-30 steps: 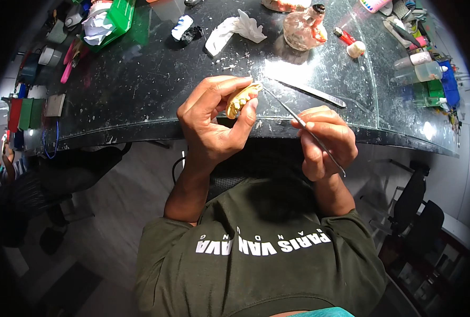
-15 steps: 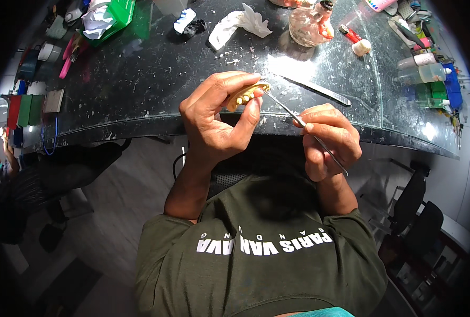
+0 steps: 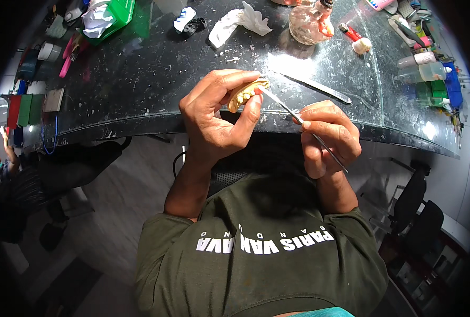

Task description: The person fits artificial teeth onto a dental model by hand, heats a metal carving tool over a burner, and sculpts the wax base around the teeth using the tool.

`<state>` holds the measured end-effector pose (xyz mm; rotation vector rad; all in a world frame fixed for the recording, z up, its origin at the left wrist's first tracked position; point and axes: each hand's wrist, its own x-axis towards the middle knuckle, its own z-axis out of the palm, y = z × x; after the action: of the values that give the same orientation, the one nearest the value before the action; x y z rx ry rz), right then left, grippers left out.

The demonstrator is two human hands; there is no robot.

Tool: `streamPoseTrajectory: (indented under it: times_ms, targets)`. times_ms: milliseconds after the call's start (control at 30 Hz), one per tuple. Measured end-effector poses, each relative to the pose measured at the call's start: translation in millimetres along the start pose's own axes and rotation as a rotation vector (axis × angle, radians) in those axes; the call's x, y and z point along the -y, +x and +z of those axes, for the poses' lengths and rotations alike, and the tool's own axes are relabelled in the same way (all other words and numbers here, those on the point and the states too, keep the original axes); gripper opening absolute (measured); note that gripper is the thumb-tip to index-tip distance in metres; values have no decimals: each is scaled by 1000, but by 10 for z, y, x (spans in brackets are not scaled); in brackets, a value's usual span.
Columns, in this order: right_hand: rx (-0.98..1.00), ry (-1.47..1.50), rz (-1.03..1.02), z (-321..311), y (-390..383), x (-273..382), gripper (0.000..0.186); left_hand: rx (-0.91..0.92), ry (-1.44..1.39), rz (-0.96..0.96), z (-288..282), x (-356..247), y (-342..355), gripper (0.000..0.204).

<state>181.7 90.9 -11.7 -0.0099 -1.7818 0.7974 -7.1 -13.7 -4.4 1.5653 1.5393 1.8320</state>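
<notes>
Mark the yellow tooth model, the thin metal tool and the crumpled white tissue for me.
Yellow tooth model [image 3: 241,98]: head view, on its teeth.
Thin metal tool [image 3: 284,106]: head view, on its shaft.
Crumpled white tissue [image 3: 238,21]: head view, near its middle.

Crumpled tissue [image 3: 227,30] on black bench [image 3: 124,87]

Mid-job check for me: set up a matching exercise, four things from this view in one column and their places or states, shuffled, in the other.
Things
1. yellow tooth model
2. slim metal tool
3. crumpled white tissue
4. green container

Places or states
A. nearest on the left of the rounded glass bottle
B. held by the right hand
C. has white paper in it
D. held by the left hand

Pairs: 1-D, 2-B, 3-A, 4-C
</notes>
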Motion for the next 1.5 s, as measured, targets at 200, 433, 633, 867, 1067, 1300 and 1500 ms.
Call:
streamPoseTrajectory:
  times_ms: [200,433,633,867,1067,1300,1500]
  targets:
    - [-70,23,6,-11,-47,-23,25,-16,-13,-2,13,-4,-4,28]
    - [-34,3,5,-2,-3,-10,24,-24,-21,17,24,5,-2,29]
    - [-27,-19,3,13,13,-2,21,-14,-3,30,3,21,-4,28]
    - [-19,4,-8,6,0,-6,24,-3,15,19,-12,8,-5,29]
    - [-54,-22,14,-21,-30,3,25,-18,-2,32,18,8,9,29]
    - [-45,-8,27,-11,-12,21,25,-24,-31,69,20,33,8,30]
    - [-46,-22,22,-1,-10,20,25,-26,-6,72,19,31,1,30]
